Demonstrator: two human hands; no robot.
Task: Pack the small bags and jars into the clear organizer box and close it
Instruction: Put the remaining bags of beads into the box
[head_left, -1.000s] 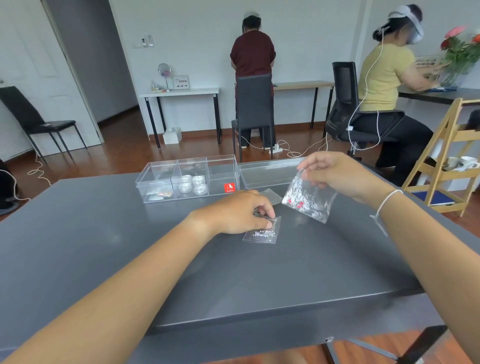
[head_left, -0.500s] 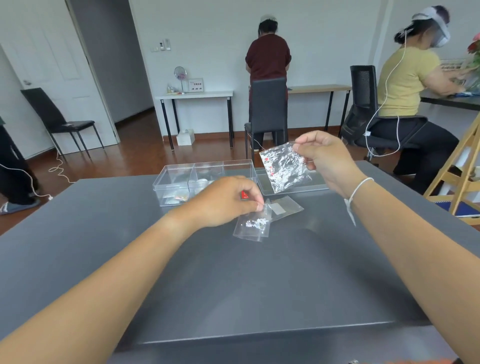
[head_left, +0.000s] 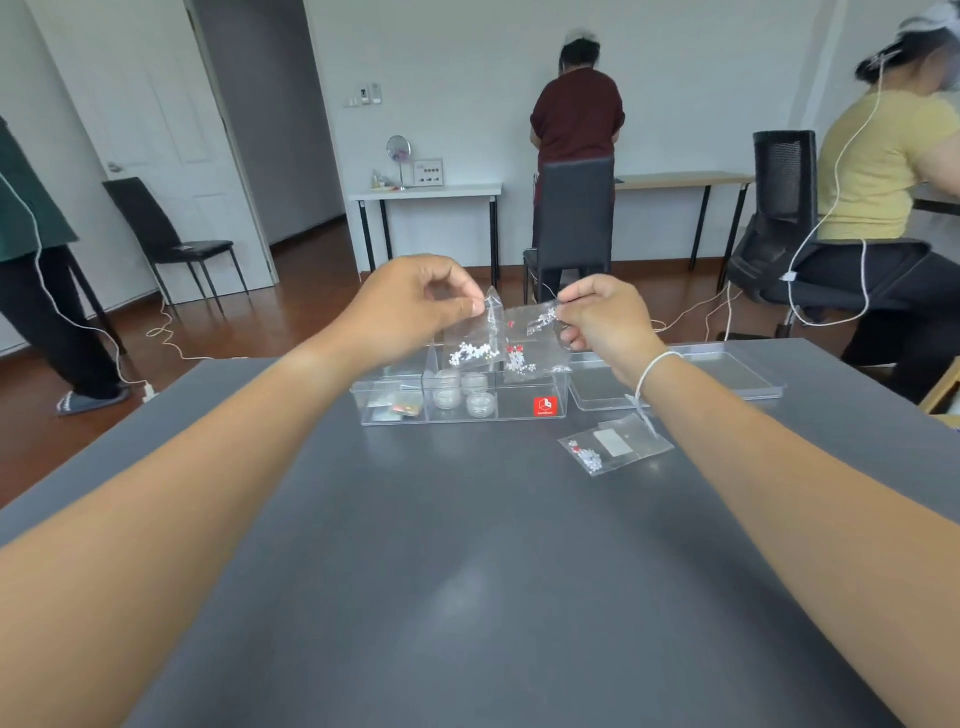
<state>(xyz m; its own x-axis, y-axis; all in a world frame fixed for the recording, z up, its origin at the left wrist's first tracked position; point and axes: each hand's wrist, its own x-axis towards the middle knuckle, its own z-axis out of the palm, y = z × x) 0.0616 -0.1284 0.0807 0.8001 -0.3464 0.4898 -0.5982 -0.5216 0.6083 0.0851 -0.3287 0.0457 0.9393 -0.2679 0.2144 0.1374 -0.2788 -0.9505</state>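
The clear organizer box (head_left: 395, 415) stands open at the far side of the grey table, a red sticker on its front. Small jars (head_left: 480, 402) fill its middle compartment and small bags (head_left: 396, 408) lie in the left one. My left hand (head_left: 410, 306) pinches a small clear bag of white beads (head_left: 475, 340) above the box. Beside it, my right hand (head_left: 597, 317) holds a second clear bag with red and white beads (head_left: 524, 343) over the right compartment. Another small bag (head_left: 613, 447) lies on the table in front of the box, under my right wrist.
The clear lid (head_left: 727, 376) lies flat on the table to the right of the box. Behind the table are black chairs (head_left: 571, 218), a standing person in dark red (head_left: 576, 114), a seated person in yellow (head_left: 878, 176) at right and a person's legs (head_left: 47, 312) at left.
Both hands have risen and moved forward over the box. The left hand lifted its bead bag off the table. The right hand's bag has come down beside it.
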